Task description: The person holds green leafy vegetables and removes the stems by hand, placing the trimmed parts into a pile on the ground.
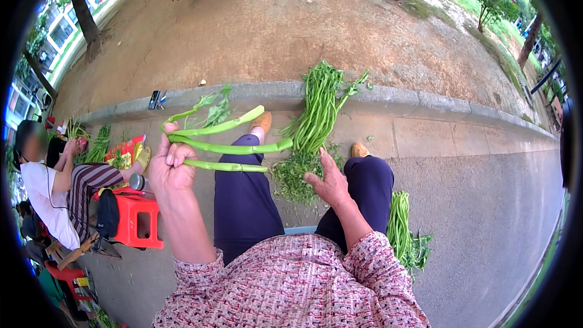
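Observation:
My left hand (174, 167) is closed round a few thick green vegetable stems (228, 147). Their cut ends point to the right, and a leafy sprig (217, 112) hangs at the upper side. To the right, my right hand (330, 181) is held over the space between my knees, thumb and forefinger apart, with nothing visible in it. Just beyond its fingertips lies a big bundle of long green stems (322, 106), resting across the kerb. Below that bundle a heap of plucked leaves (296, 176) covers the ground between my feet.
Another stem bundle (399, 225) lies beside my right leg. At left a person (51, 194) sits handling greens, near a red plastic stool (138, 218) with a black bag (107, 214). The concrete kerb (425, 102) runs ahead, with dirt and trees beyond. A phone (154, 99) and keys lie on it.

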Tool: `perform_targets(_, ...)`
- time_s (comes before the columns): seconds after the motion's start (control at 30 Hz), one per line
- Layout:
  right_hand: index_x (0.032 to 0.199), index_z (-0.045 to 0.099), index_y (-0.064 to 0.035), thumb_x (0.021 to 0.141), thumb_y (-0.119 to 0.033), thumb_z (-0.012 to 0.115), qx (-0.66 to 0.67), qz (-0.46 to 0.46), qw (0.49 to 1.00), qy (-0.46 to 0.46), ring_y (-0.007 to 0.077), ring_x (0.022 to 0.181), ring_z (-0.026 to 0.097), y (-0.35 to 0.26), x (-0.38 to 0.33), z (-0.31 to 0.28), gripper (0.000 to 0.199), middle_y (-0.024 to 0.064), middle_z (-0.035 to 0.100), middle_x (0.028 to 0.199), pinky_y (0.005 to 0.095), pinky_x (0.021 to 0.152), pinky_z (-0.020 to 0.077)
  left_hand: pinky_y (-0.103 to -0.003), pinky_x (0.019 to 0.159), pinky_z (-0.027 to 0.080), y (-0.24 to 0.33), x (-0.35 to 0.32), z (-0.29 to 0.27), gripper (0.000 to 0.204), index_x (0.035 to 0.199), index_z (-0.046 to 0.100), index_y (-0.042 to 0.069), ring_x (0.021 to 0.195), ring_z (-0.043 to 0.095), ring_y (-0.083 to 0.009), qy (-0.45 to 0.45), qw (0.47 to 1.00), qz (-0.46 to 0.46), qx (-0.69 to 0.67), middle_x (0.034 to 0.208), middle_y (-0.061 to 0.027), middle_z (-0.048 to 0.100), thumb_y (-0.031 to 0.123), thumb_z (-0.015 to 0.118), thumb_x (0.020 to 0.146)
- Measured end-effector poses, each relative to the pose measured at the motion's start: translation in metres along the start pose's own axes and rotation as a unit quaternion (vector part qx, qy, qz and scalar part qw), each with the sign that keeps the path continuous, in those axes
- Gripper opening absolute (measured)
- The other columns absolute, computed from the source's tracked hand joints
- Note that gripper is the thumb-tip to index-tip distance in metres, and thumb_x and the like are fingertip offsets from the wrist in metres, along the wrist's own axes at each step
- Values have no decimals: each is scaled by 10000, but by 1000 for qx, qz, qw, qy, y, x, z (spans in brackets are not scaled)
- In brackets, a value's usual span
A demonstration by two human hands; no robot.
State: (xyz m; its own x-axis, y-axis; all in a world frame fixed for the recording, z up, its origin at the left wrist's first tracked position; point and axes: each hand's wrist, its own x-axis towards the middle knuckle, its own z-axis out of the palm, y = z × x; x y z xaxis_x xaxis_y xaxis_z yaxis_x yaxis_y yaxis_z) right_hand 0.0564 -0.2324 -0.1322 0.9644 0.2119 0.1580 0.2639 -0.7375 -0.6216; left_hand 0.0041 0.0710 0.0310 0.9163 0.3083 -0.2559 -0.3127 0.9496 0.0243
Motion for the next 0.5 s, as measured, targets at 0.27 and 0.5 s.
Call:
perform_targets(0.27,1334,401,-6,887,-315,588,595,40,749,-290,177,974,585,-104,0,-69,574,160,581,1152,281,782,454,-218,367,271,-13,1,-4,223,980,482,-31,391,306,-72,-15,999,-52,2,854,-140,609,150,351,978)
perform_targets(0.5,880,638,16,884,-127,594,654,82,744,-105,96,613,568,-116,-12,-67,149,54,640,712,220,585,466,-212,372,291,-23,2,-7,204,1003,496,-46,392,329,-73,-21,997,-71,19,847,-148,625,130,402,963)
